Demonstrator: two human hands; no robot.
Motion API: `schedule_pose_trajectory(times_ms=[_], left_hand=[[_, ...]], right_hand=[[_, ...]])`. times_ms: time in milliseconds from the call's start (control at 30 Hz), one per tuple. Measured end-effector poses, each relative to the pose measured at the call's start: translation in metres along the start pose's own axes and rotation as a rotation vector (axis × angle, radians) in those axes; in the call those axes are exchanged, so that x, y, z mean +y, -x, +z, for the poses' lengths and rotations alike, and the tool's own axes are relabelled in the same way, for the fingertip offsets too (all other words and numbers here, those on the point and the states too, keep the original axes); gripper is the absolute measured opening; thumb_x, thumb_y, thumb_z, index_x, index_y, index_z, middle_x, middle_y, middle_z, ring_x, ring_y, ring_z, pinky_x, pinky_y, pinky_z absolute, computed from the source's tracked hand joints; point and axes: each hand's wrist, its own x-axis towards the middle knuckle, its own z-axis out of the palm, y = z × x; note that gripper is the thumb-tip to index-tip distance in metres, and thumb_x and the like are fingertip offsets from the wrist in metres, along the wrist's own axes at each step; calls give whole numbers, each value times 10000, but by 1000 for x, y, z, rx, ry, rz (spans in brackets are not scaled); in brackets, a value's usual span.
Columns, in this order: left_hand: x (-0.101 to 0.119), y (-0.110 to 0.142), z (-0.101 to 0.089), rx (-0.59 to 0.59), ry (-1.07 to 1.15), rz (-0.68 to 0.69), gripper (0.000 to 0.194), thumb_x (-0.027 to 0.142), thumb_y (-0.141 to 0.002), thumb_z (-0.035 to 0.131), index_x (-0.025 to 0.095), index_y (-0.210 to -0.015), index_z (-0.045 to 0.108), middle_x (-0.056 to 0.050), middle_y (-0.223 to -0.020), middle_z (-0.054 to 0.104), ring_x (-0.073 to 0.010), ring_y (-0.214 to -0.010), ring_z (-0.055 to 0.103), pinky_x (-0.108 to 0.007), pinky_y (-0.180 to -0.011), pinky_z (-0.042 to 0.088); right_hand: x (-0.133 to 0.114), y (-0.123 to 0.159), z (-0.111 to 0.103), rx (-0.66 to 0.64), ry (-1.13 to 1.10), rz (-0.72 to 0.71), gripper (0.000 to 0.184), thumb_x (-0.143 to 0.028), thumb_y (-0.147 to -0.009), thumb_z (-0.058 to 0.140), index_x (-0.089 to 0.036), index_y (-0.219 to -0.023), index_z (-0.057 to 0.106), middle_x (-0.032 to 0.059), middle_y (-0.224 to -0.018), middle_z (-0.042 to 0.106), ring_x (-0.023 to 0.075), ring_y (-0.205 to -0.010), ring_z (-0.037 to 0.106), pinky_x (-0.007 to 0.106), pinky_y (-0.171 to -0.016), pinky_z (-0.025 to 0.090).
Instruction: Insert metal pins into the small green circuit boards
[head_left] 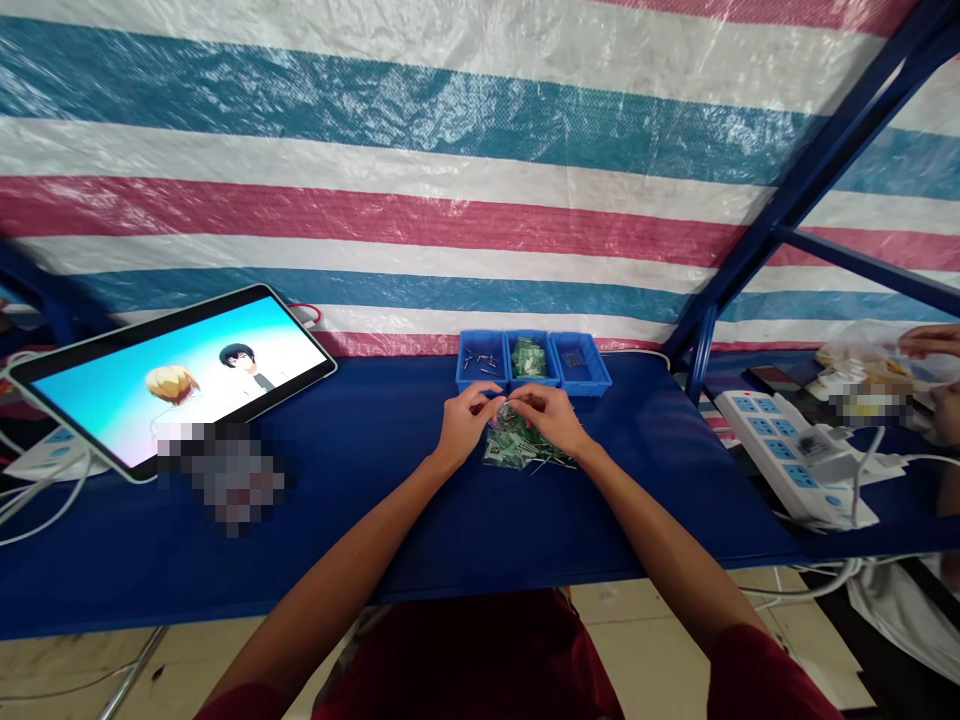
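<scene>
My left hand (466, 425) and my right hand (551, 415) meet at the fingertips over the blue table, just in front of three blue bins. Both hands are closed in a pinch on something small between them, too small to name. Beneath them lies a pile of small clear packets (514, 445) with green printing and some thin metal pieces at its right side. The left bin (465, 384) holds several slim metal pieces. In the middle bin (534, 382) are more green-printed packets. A few small dark pieces lie in the right bin (596, 382).
On the left a tablet (225, 375) leans, playing a cartoon, with a blurred object (240, 480) before it. A white power strip (787, 460) with plugs and cables stands right, past a blue metal post (701, 350). Another person's hands (934, 345) are at far right. Striped sheeting hangs behind.
</scene>
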Motion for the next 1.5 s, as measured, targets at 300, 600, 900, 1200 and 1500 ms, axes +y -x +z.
schedule_pose_trajectory(times_ms=[300, 600, 900, 1200, 1500], left_hand=[[-2, 0, 0, 17, 6, 1, 245, 413, -823, 653, 175, -874, 680, -9, -687, 676, -136, -587, 600, -227, -559, 451], [1, -1, -2, 23, -144, -12, 320, 437, -892, 531, 171, -738, 622, 16, -616, 613, -111, -540, 538, -215, -555, 414], [5, 1, -2, 38, -85, -55, 452, 480, -903, 518, 175, -570, 502, 41, -461, 477, -86, -421, 442, -209, -466, 357], [3, 0, -1, 69, -68, 7, 276, 438, -851, 609, 173, -879, 676, -5, -717, 665, -104, -541, 536, -212, -545, 432], [3, 0, 0, -19, -164, 44, 325, 409, -907, 517, 168, -705, 599, 17, -593, 570, -109, -533, 525, -207, -531, 397]], right_hand=[[4, -1, -2, 97, 47, -6, 280, -453, -856, 564, -196, -750, 599, -40, -495, 478, 128, -454, 477, 261, -502, 378], [3, 0, -2, 72, -6, 16, 285, -479, -828, 606, -196, -852, 630, -11, -626, 576, 132, -489, 532, 267, -509, 418], [2, 1, 1, 10, 29, -11, 244, -440, -792, 657, -197, -823, 660, 5, -594, 610, 164, -514, 593, 288, -527, 466], [4, -2, -2, 106, 105, -24, 286, -453, -860, 556, -200, -743, 618, -7, -543, 570, 156, -502, 561, 285, -568, 445], [2, 0, -2, 107, 208, -64, 371, -472, -908, 495, -196, -678, 588, -5, -546, 556, 141, -505, 542, 273, -572, 432]])
